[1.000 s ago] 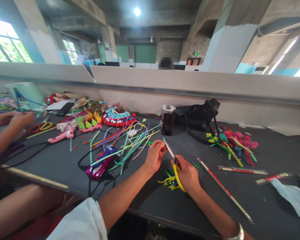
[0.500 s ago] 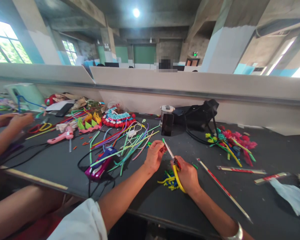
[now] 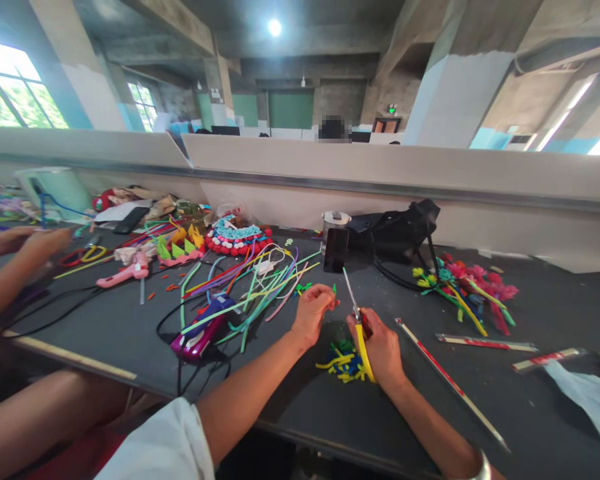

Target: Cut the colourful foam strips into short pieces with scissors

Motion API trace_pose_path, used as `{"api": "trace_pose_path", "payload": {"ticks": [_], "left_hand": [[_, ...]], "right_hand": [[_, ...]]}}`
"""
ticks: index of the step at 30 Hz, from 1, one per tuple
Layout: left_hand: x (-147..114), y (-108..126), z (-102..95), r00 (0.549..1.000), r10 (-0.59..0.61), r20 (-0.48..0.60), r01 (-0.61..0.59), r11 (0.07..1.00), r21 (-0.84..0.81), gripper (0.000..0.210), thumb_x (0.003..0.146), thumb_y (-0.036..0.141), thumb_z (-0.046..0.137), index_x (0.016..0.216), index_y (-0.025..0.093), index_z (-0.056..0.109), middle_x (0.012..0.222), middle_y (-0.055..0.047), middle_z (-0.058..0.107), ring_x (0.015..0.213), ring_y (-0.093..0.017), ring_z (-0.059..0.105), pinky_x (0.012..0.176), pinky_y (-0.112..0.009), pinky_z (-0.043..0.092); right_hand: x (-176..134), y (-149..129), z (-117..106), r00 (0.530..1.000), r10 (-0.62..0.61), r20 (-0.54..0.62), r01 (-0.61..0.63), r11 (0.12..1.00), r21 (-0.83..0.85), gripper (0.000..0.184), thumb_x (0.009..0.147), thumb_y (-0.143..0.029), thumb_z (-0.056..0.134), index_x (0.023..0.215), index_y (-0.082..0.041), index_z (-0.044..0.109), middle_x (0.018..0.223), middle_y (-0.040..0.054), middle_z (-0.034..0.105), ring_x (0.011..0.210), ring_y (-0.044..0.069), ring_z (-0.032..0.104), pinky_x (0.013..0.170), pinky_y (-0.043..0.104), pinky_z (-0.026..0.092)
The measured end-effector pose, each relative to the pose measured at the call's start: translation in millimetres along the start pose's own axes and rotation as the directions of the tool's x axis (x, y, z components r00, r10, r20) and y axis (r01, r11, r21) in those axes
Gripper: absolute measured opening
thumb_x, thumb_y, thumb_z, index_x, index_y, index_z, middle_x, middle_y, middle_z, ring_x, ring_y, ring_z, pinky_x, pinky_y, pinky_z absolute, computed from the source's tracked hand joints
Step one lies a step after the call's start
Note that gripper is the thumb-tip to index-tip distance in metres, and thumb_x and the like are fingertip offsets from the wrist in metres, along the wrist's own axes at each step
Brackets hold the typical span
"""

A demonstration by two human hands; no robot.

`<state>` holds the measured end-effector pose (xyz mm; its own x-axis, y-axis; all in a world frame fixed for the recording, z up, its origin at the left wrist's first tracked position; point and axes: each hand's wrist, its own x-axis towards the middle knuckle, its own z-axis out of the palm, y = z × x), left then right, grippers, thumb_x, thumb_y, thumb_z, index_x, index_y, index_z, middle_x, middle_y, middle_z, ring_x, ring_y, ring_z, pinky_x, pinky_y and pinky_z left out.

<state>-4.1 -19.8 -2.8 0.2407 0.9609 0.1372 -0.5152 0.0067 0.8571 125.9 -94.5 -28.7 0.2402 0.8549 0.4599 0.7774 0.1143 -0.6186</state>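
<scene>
My left hand (image 3: 314, 312) pinches a short green pipe cleaner piece (image 3: 335, 290), its tip poking up past the fingers. In my right hand (image 3: 380, 343) is a pair of scissors (image 3: 363, 347) with yellow handles, blades pointing up and away. The blades stand just right of the green piece, apart from it. Below and between the hands lies a small pile of cut pipe cleaner pieces (image 3: 347, 363) in yellow, blue and green. Left of my left hand, long pipe cleaners (image 3: 260, 293) in pale green, purple and red spread over the dark table (image 3: 300, 413).
A phone (image 3: 336, 250) leans against a lidded cup (image 3: 330, 220), beside a black bag (image 3: 400, 233). Pipe cleaner flowers (image 3: 480, 287) and wrapped sticks (image 3: 453, 383) lie at right. A purple device (image 3: 203, 330) and pink glue gun (image 3: 127, 270) sit left. Another person's hands (image 3: 40, 247) work at far left.
The scissors have moved right and slightly down, away from the left hand, where the blade tip was against the green piece. My left hand has shifted slightly down and right.
</scene>
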Motion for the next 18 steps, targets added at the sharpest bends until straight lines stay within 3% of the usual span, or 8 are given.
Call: {"api": "trace_pose_path", "payload": {"ticks": [3,7,12,18], "left_hand": [[-4,-5,0.1,0.999,0.028,0.044,-0.042,0.937,0.346,0.002,0.064,0.017,0.058,0.065,0.015,0.057,0.058,0.004,0.051,0.055,-0.008,0.044,0.059,-0.022,0.038],[-10,-10,1.8,0.968,0.061,0.244,-0.218,0.688,0.693,0.007,0.067,0.02,0.056,0.063,0.016,0.055,0.058,0.004,0.051,0.056,-0.009,0.044,0.055,-0.022,0.033],[-16,-10,3.5,0.919,0.117,0.377,-0.386,0.473,0.792,0.011,0.07,0.019,0.055,0.061,0.016,0.051,0.06,0.003,0.052,0.056,-0.009,0.043,0.055,-0.022,0.031],[-16,-11,3.9,0.895,0.092,0.436,-0.434,0.402,0.806,0.009,0.069,0.019,0.057,0.061,0.017,0.053,0.06,0.002,0.054,0.057,-0.01,0.046,0.056,-0.022,0.033]], "right_hand": [[4,1,0,0.997,0.031,-0.073,-0.018,0.984,0.179,0.033,0.084,-0.05,0.05,0.093,-0.02,0.059,0.081,0.003,0.067,0.066,0.015,0.062,0.063,0.023,0.046],[8,3,-1,0.987,0.111,-0.114,-0.071,0.949,0.307,0.039,0.081,-0.052,0.053,0.099,-0.019,0.06,0.086,0.0046,0.067,0.066,0.016,0.062,0.063,0.026,0.049],[9,7,-1,0.988,0.118,-0.095,-0.083,0.946,0.313,0.041,0.079,-0.051,0.055,0.103,-0.018,0.06,0.083,0.0037,0.066,0.062,0.015,0.06,0.06,0.027,0.048],[10,11,0,0.994,0.072,-0.082,-0.046,0.956,0.289,0.034,0.083,-0.044,0.051,0.105,-0.019,0.059,0.088,0.0037,0.066,0.067,0.015,0.06,0.062,0.026,0.048]]}}
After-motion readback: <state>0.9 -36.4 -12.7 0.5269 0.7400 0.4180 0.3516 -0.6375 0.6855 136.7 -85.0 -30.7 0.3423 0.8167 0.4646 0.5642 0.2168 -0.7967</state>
